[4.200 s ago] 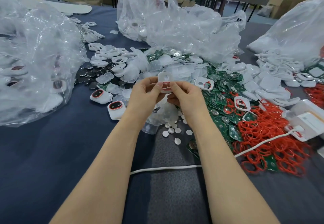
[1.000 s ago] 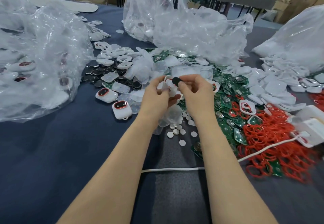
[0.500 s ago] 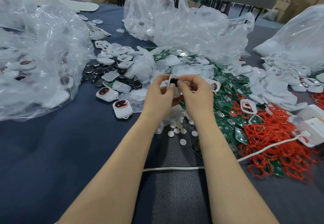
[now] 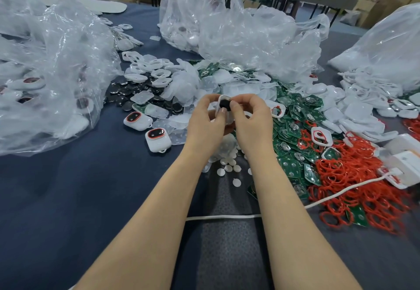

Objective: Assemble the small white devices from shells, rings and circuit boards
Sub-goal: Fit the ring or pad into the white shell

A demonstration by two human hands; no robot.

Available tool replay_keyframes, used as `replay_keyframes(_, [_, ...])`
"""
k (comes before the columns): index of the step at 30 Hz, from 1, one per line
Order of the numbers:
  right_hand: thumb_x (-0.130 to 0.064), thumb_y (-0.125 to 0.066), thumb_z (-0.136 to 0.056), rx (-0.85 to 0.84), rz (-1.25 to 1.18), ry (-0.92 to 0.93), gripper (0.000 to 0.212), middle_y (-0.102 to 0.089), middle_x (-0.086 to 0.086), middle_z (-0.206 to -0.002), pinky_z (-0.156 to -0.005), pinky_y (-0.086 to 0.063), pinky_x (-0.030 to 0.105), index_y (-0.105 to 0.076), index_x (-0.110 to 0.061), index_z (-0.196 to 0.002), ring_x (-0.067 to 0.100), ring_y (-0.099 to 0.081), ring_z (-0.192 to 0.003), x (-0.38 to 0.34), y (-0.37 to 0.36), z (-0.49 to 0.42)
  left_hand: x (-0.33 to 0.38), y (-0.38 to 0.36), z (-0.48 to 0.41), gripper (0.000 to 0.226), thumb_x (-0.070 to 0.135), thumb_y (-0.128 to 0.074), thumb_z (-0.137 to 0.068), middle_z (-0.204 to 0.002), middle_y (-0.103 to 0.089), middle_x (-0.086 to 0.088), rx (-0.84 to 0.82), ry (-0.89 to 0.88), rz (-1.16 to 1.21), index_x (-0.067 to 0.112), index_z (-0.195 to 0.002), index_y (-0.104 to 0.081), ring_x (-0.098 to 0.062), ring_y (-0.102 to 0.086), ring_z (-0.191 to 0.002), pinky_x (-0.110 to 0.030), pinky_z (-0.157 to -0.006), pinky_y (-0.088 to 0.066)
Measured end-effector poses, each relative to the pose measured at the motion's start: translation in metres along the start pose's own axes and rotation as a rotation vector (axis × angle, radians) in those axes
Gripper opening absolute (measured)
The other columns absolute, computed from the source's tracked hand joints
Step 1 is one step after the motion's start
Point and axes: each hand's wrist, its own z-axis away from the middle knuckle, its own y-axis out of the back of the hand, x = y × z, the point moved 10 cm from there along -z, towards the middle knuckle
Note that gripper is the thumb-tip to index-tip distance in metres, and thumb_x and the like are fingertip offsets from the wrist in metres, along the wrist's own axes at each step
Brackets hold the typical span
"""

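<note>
From my head view, my left hand (image 4: 204, 128) grips the white shell (image 4: 222, 113) above the table's (image 4: 68, 199) middle, fingers curled round its edge. My right hand (image 4: 253, 126) pinches one black round piece (image 4: 225, 104), which a second ago was clear of the shell and now sits against its window. It's probably seated, though my thumbs hide the fit. So this shell has its insert, with closing up still ahead.

Two finished devices (image 4: 158, 139) lie left of my hands, and two ringed shells (image 4: 321, 135) rest on the circuit boards (image 4: 293, 130). The red rings (image 4: 354, 189) are too many to count.
</note>
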Motion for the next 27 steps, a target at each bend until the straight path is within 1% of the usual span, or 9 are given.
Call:
replay_keyframes(3, [-0.012, -0.054, -0.094, 0.076, -0.014, 0.032, 0.007, -0.061, -0.001, -0.093, -0.071, -0.043, 0.010, -0.056, -0.018, -0.092, 0.000, -0.054, -0.079, -0.004, 0.007, 0.001, -0.001, 0.001, 0.001, 0.029, 0.004, -0.046, -0.098, -0.101, -0.067, -0.014, 0.015, -0.005, 0.052, 0.032, -0.095, -0.050, -0.013, -0.072, -0.078, -0.030, -0.074, -0.059])
replay_keyframes(5, [-0.010, -0.052, -0.095, 0.122, -0.067, 0.020, 0.006, -0.056, -0.008, -0.084, -0.071, -0.047, 0.016, -0.053, -0.017, -0.096, 0.003, -0.054, -0.073, -0.002, 0.014, 0.000, -0.003, 0.005, 0.000, 0.029, 0.003, -0.045, -0.099, -0.101, -0.066, -0.011, 0.042, 0.017, 0.097, 0.031, -0.094, -0.048, -0.009, -0.072, -0.069, -0.022, -0.066, -0.057])
replay_keyframes(7, [-0.008, -0.048, -0.096, 0.097, -0.107, 0.000, 0.014, -0.054, -0.008, -0.082, -0.074, -0.052, 0.027, -0.051, -0.020, -0.102, 0.005, -0.057, -0.069, 0.000, 0.013, -0.001, -0.005, 0.010, -0.001, 0.025, 0.004, -0.045, -0.099, -0.097, -0.067, -0.007, 0.076, 0.020, 0.089, 0.029, -0.096, -0.047, -0.009, -0.071, -0.071, -0.022, -0.067, -0.056])
replay_keyframes(11, [0.001, -0.044, -0.095, -0.046, -0.193, -0.001, 0.034, -0.053, -0.006, -0.088, -0.076, -0.057, 0.024, -0.059, -0.029, -0.104, 0.001, -0.064, -0.064, -0.005, 0.001, 0.000, -0.004, 0.016, -0.003, 0.017, 0.008, -0.047, -0.099, -0.088, -0.067, 0.004, 0.116, 0.002, 0.004, 0.022, -0.108, -0.047, -0.011, -0.068, -0.085, -0.032, -0.083, -0.056])
replay_keyframes(14, [-0.003, -0.053, -0.092, -0.028, -0.156, 0.000, 0.030, -0.056, -0.008, -0.085, -0.079, -0.057, 0.031, -0.065, -0.031, -0.091, 0.011, -0.065, -0.076, -0.007, 0.003, 0.000, -0.003, 0.018, -0.003, 0.017, 0.008, -0.049, -0.098, -0.083, -0.067, 0.008, 0.124, -0.001, -0.002, 0.025, -0.097, -0.049, 0.003, -0.067, -0.075, -0.033, -0.086, -0.056])
replay_keyframes(16, [-0.007, -0.059, -0.090, 0.010, -0.144, -0.007, 0.024, -0.058, -0.009, -0.080, -0.077, -0.054, 0.028, -0.062, -0.031, -0.087, 0.010, -0.060, -0.077, -0.005, 0.007, 0.000, -0.003, 0.018, -0.003, 0.022, 0.007, -0.050, -0.097, -0.081, -0.066, 0.008, 0.127, 0.005, 0.005, 0.028, -0.090, -0.048, 0.009, -0.065, -0.069, -0.033, -0.086, -0.057])
replay_keyframes(19, [-0.008, -0.062, -0.089, 0.035, -0.186, -0.013, 0.021, -0.062, -0.009, -0.079, -0.070, -0.051, 0.017, -0.057, -0.028, -0.086, -0.001, -0.060, -0.073, -0.005, 0.011, 0.000, -0.004, 0.018, -0.003, 0.021, 0.005, -0.050, -0.097, -0.083, -0.066, 0.007, 0.130, 0.022, 0.027, 0.026, -0.092, -0.048, 0.004, -0.065, -0.075, -0.033, -0.087, -0.056])
replay_keyframes(23, [-0.007, -0.062, -0.089, 0.009, -0.173, -0.010, 0.017, -0.060, -0.006, -0.082, -0.071, -0.050, 0.017, -0.055, -0.021, -0.094, 0.006, -0.057, -0.073, -0.005, 0.007, 0.000, -0.004, 0.017, -0.003, 0.016, 0.006, -0.049, -0.097, -0.084, -0.066, 0.009, 0.126, 0.024, 0.027, 0.022, -0.100, -0.047, 0.001, -0.065, -0.079, -0.033, -0.087, -0.056])
replay_keyframes(27, [-0.006, -0.061, -0.089, -0.047, -0.124, 0.024, 0.018, -0.062, -0.006, -0.088, -0.069, -0.047, 0.013, -0.061, -0.024, -0.092, 0.006, -0.058, -0.077, -0.011, 0.001, 0.001, -0.004, 0.016, -0.002, 0.018, 0.003, -0.048, -0.097, -0.090, -0.067, -0.001, 0.108, 0.020, -0.007, 0.021, -0.098, -0.049, -0.015, -0.070, -0.088, -0.038, -0.088, -0.057])
